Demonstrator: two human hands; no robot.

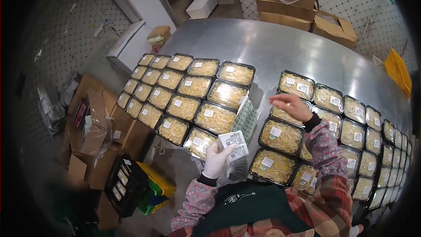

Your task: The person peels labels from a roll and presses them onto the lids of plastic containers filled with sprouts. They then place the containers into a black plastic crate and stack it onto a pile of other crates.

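Observation:
My left hand (214, 158), in a white glove, grips a stack of printed white labels (233, 142) near the table's front edge. Behind it, a pale green sheet with rows of marks (248, 119) leans by the trays. My bare right hand (293, 106) hovers over a film-covered tray of bean sprouts (285, 117), fingers stretched leftward; no label shows at its fingertips. The far tray (297, 84) beside it carries two labels. A nearer bean sprout tray (280, 136) shows one label.
Rows of labelled bean sprout trays (194, 85) cover the left of the steel table (228, 39); more (353, 134) line the right. Cardboard boxes (285, 13) stand beyond the far edge. At lower left are an open carton (98, 145), a black crate (120, 184) and a yellow crate (160, 180).

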